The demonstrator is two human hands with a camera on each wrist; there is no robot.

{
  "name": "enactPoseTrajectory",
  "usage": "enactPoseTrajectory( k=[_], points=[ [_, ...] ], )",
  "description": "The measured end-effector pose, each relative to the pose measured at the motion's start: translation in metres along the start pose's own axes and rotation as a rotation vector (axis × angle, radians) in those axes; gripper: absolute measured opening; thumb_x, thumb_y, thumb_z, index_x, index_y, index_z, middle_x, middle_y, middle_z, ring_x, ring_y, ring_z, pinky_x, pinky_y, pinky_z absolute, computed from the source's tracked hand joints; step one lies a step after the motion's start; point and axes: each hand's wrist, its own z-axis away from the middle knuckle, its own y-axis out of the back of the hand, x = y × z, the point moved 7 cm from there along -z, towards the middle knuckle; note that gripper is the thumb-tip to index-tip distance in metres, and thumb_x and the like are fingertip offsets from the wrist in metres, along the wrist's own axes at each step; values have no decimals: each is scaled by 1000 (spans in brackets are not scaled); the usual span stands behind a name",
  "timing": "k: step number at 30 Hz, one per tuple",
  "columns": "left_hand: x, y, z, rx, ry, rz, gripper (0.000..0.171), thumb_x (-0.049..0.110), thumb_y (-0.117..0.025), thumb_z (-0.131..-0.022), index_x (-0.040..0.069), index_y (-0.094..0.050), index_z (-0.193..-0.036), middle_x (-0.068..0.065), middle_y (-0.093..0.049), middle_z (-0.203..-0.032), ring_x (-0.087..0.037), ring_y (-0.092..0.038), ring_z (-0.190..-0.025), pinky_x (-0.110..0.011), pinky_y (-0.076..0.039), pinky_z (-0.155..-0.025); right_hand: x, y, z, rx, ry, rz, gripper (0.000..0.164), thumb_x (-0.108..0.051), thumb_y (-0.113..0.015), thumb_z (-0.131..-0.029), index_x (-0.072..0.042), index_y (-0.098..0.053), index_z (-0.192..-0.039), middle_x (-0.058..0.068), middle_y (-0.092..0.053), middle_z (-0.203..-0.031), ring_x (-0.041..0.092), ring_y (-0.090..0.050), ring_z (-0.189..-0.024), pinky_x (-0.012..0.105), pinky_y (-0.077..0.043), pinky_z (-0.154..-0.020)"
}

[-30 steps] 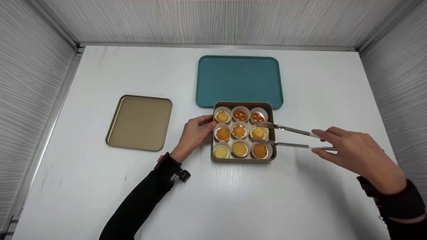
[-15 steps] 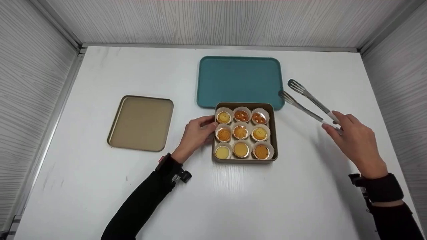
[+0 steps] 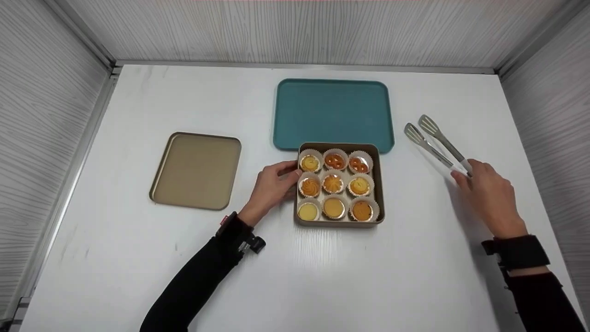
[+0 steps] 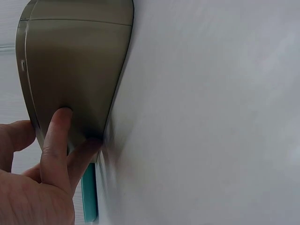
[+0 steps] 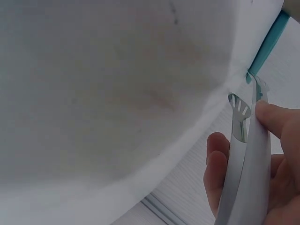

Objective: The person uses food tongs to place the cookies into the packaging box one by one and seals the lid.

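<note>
A square gold-brown baking tin [image 3: 340, 224] holds rows of small tarts in white paper cups, among them a plain yellow tart [image 3: 333, 207]. My left hand [image 3: 272, 186] holds the tin's left side. In the left wrist view, fingers [image 4: 56, 145] press the tin's outer wall [image 4: 77, 70] and the thumb meets its rim. My right hand [image 3: 491, 198] grips metal serving tongs [image 3: 449, 146] by their pale handles, right of the tin. The tongs' slotted ends [image 5: 240, 107] stand apart with nothing between them. Whether they touch the table cannot be seen.
Behind the tin lies a teal rectangular tray [image 3: 333, 113], its front edge partly covered by the tin in the head view. A flat gold-brown lid or pan [image 3: 196, 170] rests on the left of the white table [image 3: 322, 276]. Grey wood-grain panels [image 3: 299, 32] enclose the table.
The tongs have swung away from above the tarts to the right of the teal tray, then slightly lower and farther right, with the right hand. My left hand stays at the tin.
</note>
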Motion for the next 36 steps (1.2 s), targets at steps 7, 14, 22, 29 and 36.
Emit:
enactPoseTrajectory(
  k=[7,14,22,29,36],
  points=[
    [-3,0,2,5,0,-2,43,25,-66,-102,1,-66,-137,-13,-69,-133,-24,-59,-131,-37,-41,-114,5,-8,-5,-37,-1,15,42,-19,-75,-98,15,-62,-119,23,-60,-79,40,-61,-65,65,-50,-54],
    [-6,0,4,8,15,4,43,26,-66,-102,2,-66,-137,-12,-69,-133,-23,-59,-131,-37,-41,-114,8,-12,-10,-111,-16,31,37,-21,-74,-99,13,-63,-111,14,-55,-67,32,-55,-58,53,-47,-50],
    [-7,0,5,5,25,14,44,26,-65,-102,2,-66,-138,-12,-68,-134,-23,-59,-130,-37,-41,-113,9,-15,-9,-171,-73,31,41,-24,-74,-98,13,-63,-111,23,-60,-81,41,-60,-69,58,-47,-56],
    [-5,0,4,9,9,5,43,25,-65,-102,2,-65,-138,-13,-68,-134,-24,-59,-131,-39,-41,-114,9,-16,-9,-168,-60,29,47,-22,-73,-98,20,-61,-116,32,-59,-89,50,-61,-74,66,-48,-60],
    [-1,-1,3,-1,-9,2,44,26,-63,-104,1,-64,-140,-14,-67,-136,-24,-58,-131,-38,-42,-113,16,-16,-8,-251,-101,4,58,-36,-70,-100,19,-61,-116,33,-61,-93,47,-61,-80,64,-49,-64]
  ],
)
